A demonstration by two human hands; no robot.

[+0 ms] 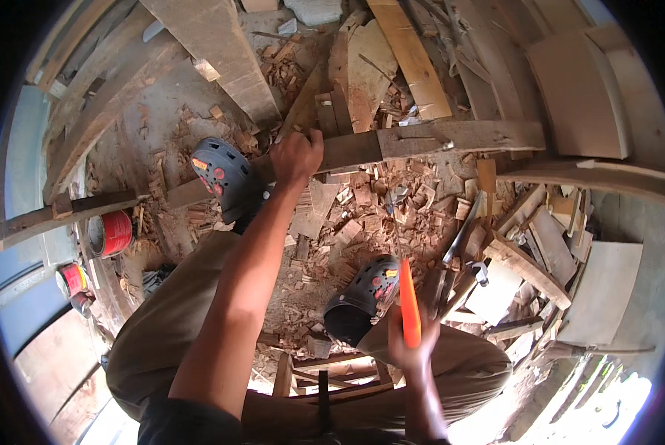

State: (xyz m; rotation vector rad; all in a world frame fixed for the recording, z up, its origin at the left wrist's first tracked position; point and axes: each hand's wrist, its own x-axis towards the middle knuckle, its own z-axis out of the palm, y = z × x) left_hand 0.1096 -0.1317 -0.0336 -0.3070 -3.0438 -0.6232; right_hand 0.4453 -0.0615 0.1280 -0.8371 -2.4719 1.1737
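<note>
Tin (114,234) with red sides sits at far left, well apart from the work. Next rightward, left clog (219,174) rests over a long wooden board (354,150), which lies crosswise above scattered wood chips (354,194); I judge that foot the main clamp, so weight belongs there. Left hand (297,156) is on the board just beyond, fingers curled; I cannot tell whether they clench its edge or only bear down. Best they sit well off the blade's line. Right clog (362,297) stands nearer, apart from the board. Right hand (412,337) grasps what I take for an orange-handled handsaw (410,304), blade nearly edge-on in my feed, directed at the board; contact unclear. My advice: wrist and forearm in line with the blade, long light strokes, right leg outside its path. Farther right, piled offcuts (534,274) call for elbow clearance.
</note>
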